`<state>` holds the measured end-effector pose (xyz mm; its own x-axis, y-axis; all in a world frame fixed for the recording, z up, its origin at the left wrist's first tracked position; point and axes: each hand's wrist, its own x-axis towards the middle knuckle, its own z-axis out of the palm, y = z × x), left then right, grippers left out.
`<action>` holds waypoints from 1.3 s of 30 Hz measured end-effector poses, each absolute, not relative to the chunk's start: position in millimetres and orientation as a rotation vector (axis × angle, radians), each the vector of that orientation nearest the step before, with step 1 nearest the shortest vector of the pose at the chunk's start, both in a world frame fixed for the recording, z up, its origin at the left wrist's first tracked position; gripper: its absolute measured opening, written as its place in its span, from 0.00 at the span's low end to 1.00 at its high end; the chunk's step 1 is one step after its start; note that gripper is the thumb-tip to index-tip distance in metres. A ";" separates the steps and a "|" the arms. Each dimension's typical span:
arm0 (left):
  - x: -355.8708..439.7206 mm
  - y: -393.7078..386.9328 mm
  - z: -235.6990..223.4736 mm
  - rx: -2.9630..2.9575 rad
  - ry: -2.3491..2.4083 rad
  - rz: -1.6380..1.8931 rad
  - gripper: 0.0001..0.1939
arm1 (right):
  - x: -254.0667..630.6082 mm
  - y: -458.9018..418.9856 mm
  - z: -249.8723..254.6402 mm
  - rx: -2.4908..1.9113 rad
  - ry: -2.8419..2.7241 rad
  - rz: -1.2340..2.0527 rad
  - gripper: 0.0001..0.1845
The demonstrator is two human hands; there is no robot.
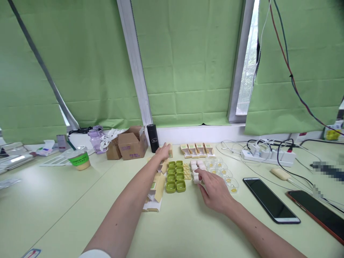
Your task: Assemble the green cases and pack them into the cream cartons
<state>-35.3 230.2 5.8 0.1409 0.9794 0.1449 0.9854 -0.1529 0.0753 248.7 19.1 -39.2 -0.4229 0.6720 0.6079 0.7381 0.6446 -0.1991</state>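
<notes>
My left hand [162, 152] reaches to the far cream cardboard piece [170, 153]; I cannot tell whether its fingers grip. My right hand [214, 190], thumb and forefinger apart, is right of the square green plastic dishes [171, 187], over small white rounded pieces [193, 163]. A light touch, wrist raised, best spares the rows.

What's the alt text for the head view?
Two bare hands work over a table: the left hand reaches to small boxes, the right hand is at white pieces, beside green trays and clear cups. Two phones lie right.
</notes>
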 end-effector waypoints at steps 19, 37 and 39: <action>15.2 31.8 35.5 -2.442 -1.554 -0.618 0.13 | 230.0 7.2 -49.4 -1.133 -2.416 -0.059 0.09; 20.1 1.0 -5.5 -2.488 -1.616 -0.048 0.09 | 227.5 4.8 -44.7 -1.223 -2.493 0.243 0.07; 19.7 1.8 -8.1 -2.471 -1.584 -0.028 0.09 | 227.7 5.8 -46.5 -1.220 -2.469 0.252 0.09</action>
<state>19.7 1.8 -8.1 0.4232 0.8972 0.1266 0.9011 -0.4021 -0.1624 227.7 5.8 -46.5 -0.5543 0.7938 0.2502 0.7269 0.6081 -0.3192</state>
